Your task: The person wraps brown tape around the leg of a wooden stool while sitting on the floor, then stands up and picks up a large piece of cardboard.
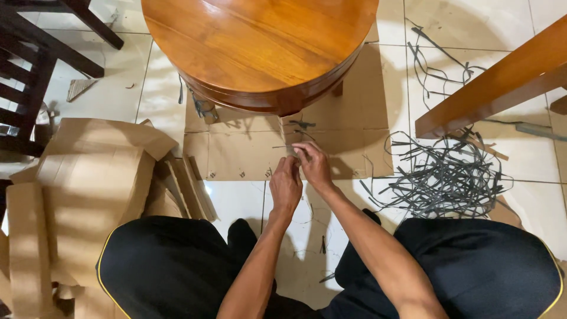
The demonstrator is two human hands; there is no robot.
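Both your forearms reach forward and meet low over the cardboard sheet (248, 156) under the round wooden table (260, 47). Your left hand (286, 188) and right hand (313, 166) pinch a thin dark strip (283, 146) between narrowed fingertips, knuckles up.

**Setting: home floor used as a craft workspace**

Glossy white tiled floor (531, 147). Round polished wooden table (260, 47) standing on flattened cardboard (348, 136). Dark wooden chair (29, 71) at left. Further cardboard pieces (88, 183) and a pile of thin dark cut strips (443, 177) lie loose on the tiles.
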